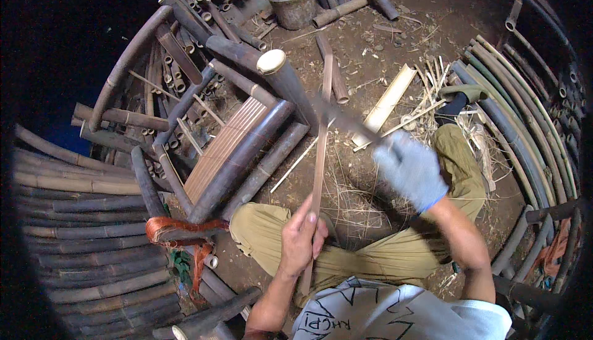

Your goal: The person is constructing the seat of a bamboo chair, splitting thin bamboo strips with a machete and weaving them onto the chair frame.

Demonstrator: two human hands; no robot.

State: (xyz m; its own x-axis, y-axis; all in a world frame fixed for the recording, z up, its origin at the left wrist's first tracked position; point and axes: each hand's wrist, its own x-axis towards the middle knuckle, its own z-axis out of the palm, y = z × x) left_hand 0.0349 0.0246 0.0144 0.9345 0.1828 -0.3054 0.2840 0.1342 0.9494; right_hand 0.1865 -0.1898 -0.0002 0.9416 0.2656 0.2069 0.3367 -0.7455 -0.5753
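My bare left hand (299,235) is closed around a long, flat bamboo strip (320,161). The strip runs up and away from me, its lower end by my lap. In a pale work glove, my right hand (409,168) grips a dark knife (352,120), its blade smeared by motion. That blade meets or passes over the strip's upper part; whether it touches, I cannot tell. Left of the strip stands a bamboo chair frame (272,99) with a slatted panel (225,148). A thin pale sliver (290,173) lies between frame and strip.
Bamboo poles lie stacked at left (92,241) and right (516,99). A split bamboo piece (395,93) and loose shavings (426,93) are on the dirt floor beyond my right hand. A bucket of scraps (290,3) stands at the back. Orange twine (164,230) wraps a pole.
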